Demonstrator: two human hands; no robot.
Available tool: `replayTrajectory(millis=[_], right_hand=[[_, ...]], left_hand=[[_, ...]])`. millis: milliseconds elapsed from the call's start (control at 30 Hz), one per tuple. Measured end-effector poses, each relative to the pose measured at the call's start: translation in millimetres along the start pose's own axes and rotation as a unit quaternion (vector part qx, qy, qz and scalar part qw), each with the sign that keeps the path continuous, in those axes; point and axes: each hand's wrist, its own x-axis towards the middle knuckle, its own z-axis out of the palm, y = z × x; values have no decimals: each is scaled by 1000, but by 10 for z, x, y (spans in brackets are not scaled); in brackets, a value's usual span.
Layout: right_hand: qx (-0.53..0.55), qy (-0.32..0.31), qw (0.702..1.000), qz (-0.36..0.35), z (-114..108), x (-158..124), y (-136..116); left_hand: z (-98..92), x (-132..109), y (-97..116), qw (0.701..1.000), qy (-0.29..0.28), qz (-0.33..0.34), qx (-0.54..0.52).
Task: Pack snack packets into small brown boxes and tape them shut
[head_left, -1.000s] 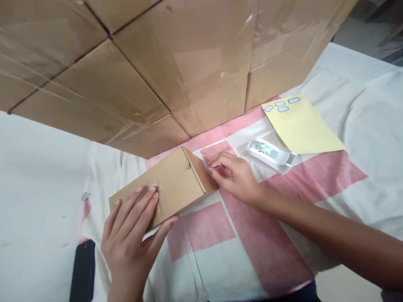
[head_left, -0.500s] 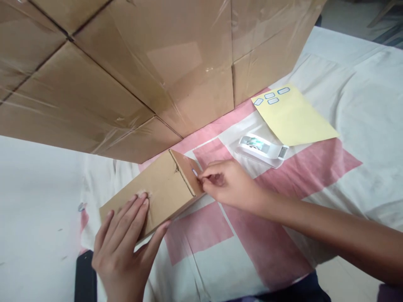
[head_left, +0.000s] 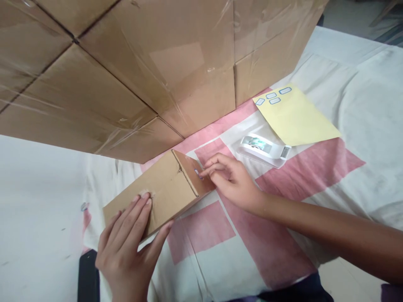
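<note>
L hand [head_left: 124, 247] spread on cardbd box [head_left: 163, 184], R hand [head_left: 231, 181] half-open, touching sm label [head_left: 197, 172] (blue-edged)

The box [head_left: 147, 180] is coloured a plain light brown, while its end face is tinted a redder brown. On that face, a white label [head_left: 198, 173] is edged in blue-violet. The stack [head_left: 195, 84] is toned a deeper brown, ruled with dark seam lines and streaked with pale glints. The cloth [head_left: 283, 251] is patterned in dusty-pink blocks and bands on white. The sheet [head_left: 302, 121] is coloured pale yellow; its 4 white stickers [head_left: 271, 96] are outlined in blue. The dispenser [head_left: 264, 149] is coloured white, marked with green mid-body and grey at 1 end. Black is shown by the phone [head_left: 88, 277], bluish white by the table [head_left: 37, 218], dark navy by the clothing [head_left: 299, 289], purple by the sleeve [head_left: 390, 292].
</note>
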Motion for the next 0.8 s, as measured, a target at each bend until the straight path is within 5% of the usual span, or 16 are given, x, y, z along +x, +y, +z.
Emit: replayTrajectory(millis=[600, 700, 800], right_hand=[[-9, -4, 1000, 1, -66, -8, 70], [-63, -61, 993, -73, -155, 53, 104], [-107, -213, 963, -123, -256, 131, 103]], left_hand=[[8, -2, -16, 1000, 6, 4, 8], [21, -2, -54, 1000, 22, 5, -3], [16, -3, -148, 998, 36, 38, -38]])
